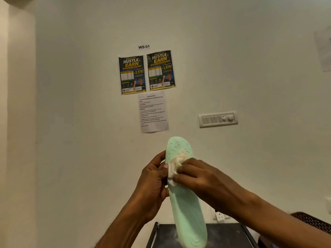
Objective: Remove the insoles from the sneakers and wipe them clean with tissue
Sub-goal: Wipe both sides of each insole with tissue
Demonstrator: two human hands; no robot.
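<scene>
Head view: I see left hand [154, 183] fingers curled round the insole [188, 212] edge, held mid-air with toe up, right hand [195, 178] pinching tissue [176, 163] against its upper half, heel unwiped below.

One wide-angle view, from the person's head, faces a wall [71, 104] almost square-on, pitched only slightly down. The left hand [154, 183] and right hand [198, 176] lie near the lens, low and central; a dark rack [223, 235] shows just at the bottom edge of the frame.
</scene>
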